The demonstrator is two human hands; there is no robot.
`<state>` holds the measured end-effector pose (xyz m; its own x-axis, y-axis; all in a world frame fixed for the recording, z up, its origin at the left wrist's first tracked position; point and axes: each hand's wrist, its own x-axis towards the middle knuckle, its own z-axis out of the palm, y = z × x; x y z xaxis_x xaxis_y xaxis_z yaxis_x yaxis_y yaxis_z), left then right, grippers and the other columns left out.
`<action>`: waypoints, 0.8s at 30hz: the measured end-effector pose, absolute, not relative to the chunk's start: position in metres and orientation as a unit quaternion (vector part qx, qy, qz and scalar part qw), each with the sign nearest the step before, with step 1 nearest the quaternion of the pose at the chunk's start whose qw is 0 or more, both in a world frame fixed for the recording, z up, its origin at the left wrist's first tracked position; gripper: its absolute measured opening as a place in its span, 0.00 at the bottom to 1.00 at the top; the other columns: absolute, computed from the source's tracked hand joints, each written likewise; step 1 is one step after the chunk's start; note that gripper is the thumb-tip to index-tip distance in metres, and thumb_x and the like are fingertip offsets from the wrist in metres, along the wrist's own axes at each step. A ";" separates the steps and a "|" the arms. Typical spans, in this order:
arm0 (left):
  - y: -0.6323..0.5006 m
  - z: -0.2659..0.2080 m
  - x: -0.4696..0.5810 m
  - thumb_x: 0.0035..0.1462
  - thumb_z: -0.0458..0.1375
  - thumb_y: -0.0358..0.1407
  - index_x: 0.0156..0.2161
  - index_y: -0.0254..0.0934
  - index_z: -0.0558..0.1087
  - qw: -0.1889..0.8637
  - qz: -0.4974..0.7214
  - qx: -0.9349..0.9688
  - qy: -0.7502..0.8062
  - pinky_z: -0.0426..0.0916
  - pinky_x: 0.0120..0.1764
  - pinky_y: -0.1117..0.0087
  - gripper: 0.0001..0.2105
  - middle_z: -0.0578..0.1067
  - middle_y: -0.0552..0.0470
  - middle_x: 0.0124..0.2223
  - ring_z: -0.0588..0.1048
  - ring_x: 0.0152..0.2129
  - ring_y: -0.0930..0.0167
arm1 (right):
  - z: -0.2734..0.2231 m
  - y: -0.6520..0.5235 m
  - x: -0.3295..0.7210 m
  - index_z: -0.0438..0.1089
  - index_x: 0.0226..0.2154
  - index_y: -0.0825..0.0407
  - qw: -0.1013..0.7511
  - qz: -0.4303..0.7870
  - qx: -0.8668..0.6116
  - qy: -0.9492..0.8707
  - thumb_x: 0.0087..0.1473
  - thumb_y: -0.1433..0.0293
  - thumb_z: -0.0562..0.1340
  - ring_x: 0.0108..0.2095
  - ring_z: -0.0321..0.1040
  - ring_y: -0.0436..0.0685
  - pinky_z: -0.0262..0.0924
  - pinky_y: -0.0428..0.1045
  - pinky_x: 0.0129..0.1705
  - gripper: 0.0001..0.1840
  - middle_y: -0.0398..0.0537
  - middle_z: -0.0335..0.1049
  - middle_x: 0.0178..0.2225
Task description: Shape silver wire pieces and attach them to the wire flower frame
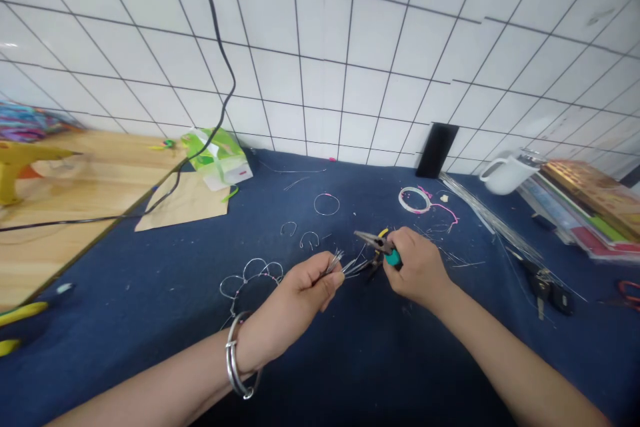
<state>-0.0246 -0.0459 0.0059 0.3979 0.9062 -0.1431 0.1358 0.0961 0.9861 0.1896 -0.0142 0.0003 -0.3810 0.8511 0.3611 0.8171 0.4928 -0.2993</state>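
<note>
"What takes up the most room?"
"White tiled wall across the top, dark blue cloth through the middle and bottom."
"And the hands?"
"Left hand just below center, right hand right of center, both closed."
"On what?"
"The right grips needle-nose pliers, right of center; the left pinches silvery wires near the frame's center."

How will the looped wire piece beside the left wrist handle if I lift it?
The looped wire piece is probably light, being mostly thin strands. It likely holds its shape, since the loops look evenly curved, but could bend if squeezed. Its open loops may snag.
</note>
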 end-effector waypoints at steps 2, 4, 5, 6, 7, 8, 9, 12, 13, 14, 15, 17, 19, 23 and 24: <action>-0.045 0.005 -0.024 0.60 0.47 0.38 0.27 0.36 0.58 0.605 0.329 0.575 0.442 0.51 0.23 0.76 0.11 0.56 0.60 0.22 0.54 0.19 0.78 | 0.001 -0.012 0.192 0.58 0.31 0.52 0.245 0.066 -0.514 -0.819 0.46 0.73 0.54 0.28 0.59 0.53 0.53 0.48 0.31 0.06 0.46 0.61 0.28; -0.044 0.004 -0.025 0.60 0.47 0.38 0.27 0.36 0.58 0.605 0.332 0.574 0.442 0.51 0.23 0.76 0.12 0.57 0.60 0.22 0.54 0.19 0.78 | 0.001 -0.011 0.194 0.58 0.33 0.51 0.233 0.101 -0.537 -0.805 0.48 0.73 0.54 0.27 0.59 0.53 0.52 0.47 0.29 0.06 0.44 0.61 0.27; -0.043 0.003 -0.026 0.60 0.47 0.38 0.27 0.36 0.58 0.601 0.333 0.577 0.442 0.51 0.23 0.76 0.12 0.57 0.60 0.22 0.54 0.19 0.78 | 0.000 -0.010 0.195 0.59 0.33 0.51 0.223 0.112 -0.552 -0.795 0.48 0.73 0.54 0.27 0.59 0.53 0.52 0.47 0.30 0.06 0.44 0.62 0.27; -0.043 0.002 -0.026 0.60 0.47 0.38 0.27 0.36 0.59 0.597 0.334 0.580 0.443 0.52 0.23 0.76 0.12 0.58 0.59 0.22 0.55 0.19 0.78 | -0.001 -0.009 0.196 0.59 0.33 0.51 0.215 0.123 -0.570 -0.784 0.48 0.72 0.54 0.28 0.60 0.54 0.53 0.48 0.30 0.06 0.44 0.63 0.28; -0.042 0.001 -0.027 0.60 0.47 0.38 0.27 0.36 0.59 0.593 0.335 0.583 0.443 0.52 0.23 0.76 0.12 0.59 0.59 0.22 0.55 0.19 0.78 | -0.002 -0.008 0.198 0.59 0.34 0.51 0.214 0.138 -0.586 -0.769 0.48 0.72 0.55 0.30 0.61 0.54 0.53 0.49 0.32 0.07 0.45 0.63 0.29; -0.042 -0.001 -0.028 0.60 0.47 0.38 0.28 0.36 0.59 0.590 0.335 0.585 0.444 0.52 0.23 0.76 0.11 0.59 0.59 0.22 0.56 0.19 0.78 | -0.003 -0.007 0.199 0.60 0.35 0.51 0.219 0.163 -0.599 -0.753 0.48 0.71 0.56 0.31 0.61 0.55 0.54 0.50 0.33 0.08 0.45 0.64 0.30; -0.041 -0.002 -0.028 0.61 0.47 0.38 0.28 0.36 0.60 0.589 0.333 0.586 0.445 0.53 0.23 0.76 0.11 0.60 0.59 0.22 0.56 0.19 0.78 | -0.004 -0.006 0.200 0.60 0.35 0.50 0.231 0.201 -0.604 -0.736 0.49 0.70 0.56 0.32 0.62 0.55 0.54 0.50 0.35 0.08 0.45 0.64 0.31; -0.041 -0.005 -0.026 0.60 0.47 0.38 0.29 0.36 0.61 0.588 0.324 0.591 0.447 0.53 0.24 0.76 0.10 0.62 0.59 0.22 0.57 0.19 0.78 | -0.002 -0.009 0.200 0.61 0.36 0.50 0.297 0.356 -0.563 -0.684 0.51 0.66 0.57 0.32 0.62 0.53 0.56 0.50 0.37 0.08 0.44 0.64 0.32; -0.041 -0.006 -0.025 0.60 0.48 0.37 0.29 0.36 0.61 0.588 0.319 0.595 0.446 0.53 0.24 0.76 0.09 0.62 0.59 0.22 0.57 0.19 0.78 | 0.000 -0.012 0.198 0.61 0.36 0.50 0.323 0.403 -0.536 -0.668 0.52 0.65 0.56 0.32 0.62 0.52 0.57 0.50 0.37 0.08 0.44 0.64 0.32; -0.041 -0.006 -0.025 0.60 0.48 0.37 0.29 0.36 0.61 0.589 0.313 0.600 0.442 0.53 0.24 0.76 0.09 0.62 0.59 0.22 0.57 0.19 0.78 | 0.002 -0.015 0.195 0.61 0.35 0.50 0.348 0.438 -0.513 -0.651 0.53 0.64 0.56 0.32 0.62 0.52 0.57 0.50 0.36 0.08 0.44 0.63 0.33; -0.041 -0.007 -0.024 0.60 0.48 0.37 0.30 0.36 0.61 0.590 0.307 0.605 0.438 0.53 0.24 0.76 0.09 0.63 0.59 0.22 0.57 0.19 0.78 | 0.005 -0.019 0.192 0.61 0.35 0.50 0.370 0.462 -0.492 -0.638 0.53 0.64 0.56 0.31 0.62 0.52 0.57 0.50 0.36 0.08 0.43 0.63 0.33; -0.042 -0.008 -0.022 0.60 0.48 0.36 0.30 0.36 0.61 0.597 0.295 0.611 0.428 0.53 0.25 0.75 0.08 0.63 0.59 0.22 0.58 0.20 0.78 | 0.010 -0.025 0.186 0.61 0.34 0.50 0.392 0.490 -0.464 -0.626 0.53 0.65 0.57 0.31 0.61 0.51 0.56 0.49 0.36 0.06 0.42 0.62 0.31; -0.043 -0.008 -0.020 0.60 0.49 0.36 0.31 0.36 0.61 0.603 0.289 0.612 0.422 0.54 0.25 0.75 0.07 0.63 0.59 0.22 0.58 0.20 0.78 | 0.013 -0.030 0.180 0.61 0.33 0.50 0.394 0.498 -0.452 -0.626 0.52 0.69 0.58 0.30 0.60 0.50 0.56 0.48 0.35 0.04 0.41 0.61 0.29; -0.045 -0.012 -0.019 0.60 0.49 0.36 0.31 0.36 0.62 0.601 0.285 0.622 0.413 0.54 0.27 0.75 0.08 0.63 0.59 0.23 0.58 0.21 0.78 | 0.016 -0.034 0.173 0.61 0.29 0.51 0.373 0.499 -0.451 -0.639 0.51 0.73 0.57 0.27 0.57 0.49 0.54 0.47 0.32 0.02 0.39 0.60 0.25; -0.045 -0.013 -0.019 0.60 0.49 0.37 0.31 0.36 0.62 0.600 0.284 0.624 0.411 0.54 0.27 0.74 0.08 0.63 0.59 0.23 0.58 0.21 0.78 | 0.016 -0.034 0.172 0.61 0.29 0.51 0.370 0.499 -0.450 -0.641 0.50 0.74 0.57 0.27 0.57 0.48 0.54 0.47 0.32 0.03 0.38 0.59 0.25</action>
<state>-0.0189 -0.0448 -0.0126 0.5006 0.8545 -0.1388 0.1720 0.0590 0.9833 0.1719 -0.0340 0.0156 -0.3207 0.9469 0.0244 0.2086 0.0957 -0.9733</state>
